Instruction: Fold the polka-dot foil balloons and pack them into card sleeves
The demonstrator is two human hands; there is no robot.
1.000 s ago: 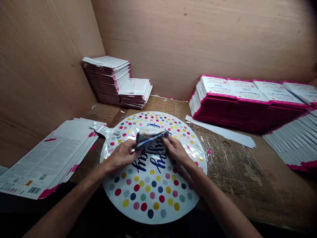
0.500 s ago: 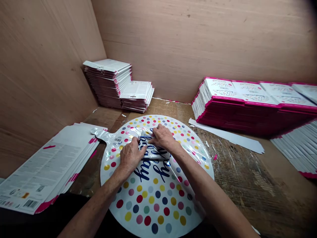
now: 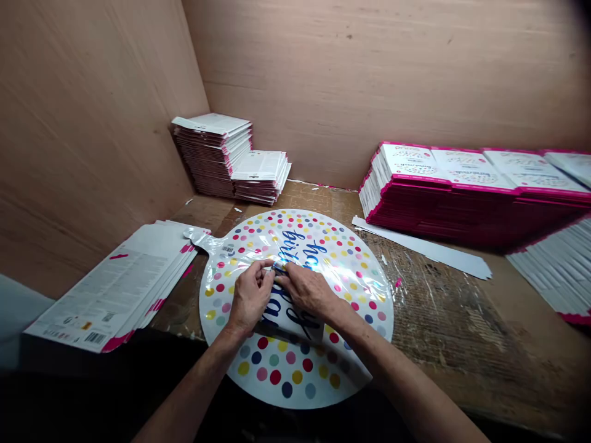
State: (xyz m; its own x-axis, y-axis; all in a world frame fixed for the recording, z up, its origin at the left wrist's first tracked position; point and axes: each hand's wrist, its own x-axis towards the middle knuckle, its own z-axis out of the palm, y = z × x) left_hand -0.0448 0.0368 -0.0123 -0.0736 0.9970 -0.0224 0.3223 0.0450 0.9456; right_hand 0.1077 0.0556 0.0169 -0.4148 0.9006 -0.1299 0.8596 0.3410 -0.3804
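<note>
A flat round foil balloon (image 3: 323, 258) with coloured dots and blue script lies on the table in front of me. On top of it lies a folded balloon (image 3: 295, 314), partly under my hands. My left hand (image 3: 249, 298) and my right hand (image 3: 307, 289) meet at the folded balloon's upper edge, fingers closed in a pinch on it. The round balloon's neck (image 3: 201, 239) points left toward a paper stack.
A stack of white printed sheets with pink edges (image 3: 124, 280) lies at the left. Two piles of flat cards (image 3: 231, 157) stand in the back corner. Pink-edged card packs (image 3: 462, 184) fill the right side, with a loose white strip (image 3: 425, 249) before them. Wooden walls enclose the table.
The folded balloon, held up a second ago, now lies flat on the round balloon. Both hands have come nearer to me and pinch its upper edge.
</note>
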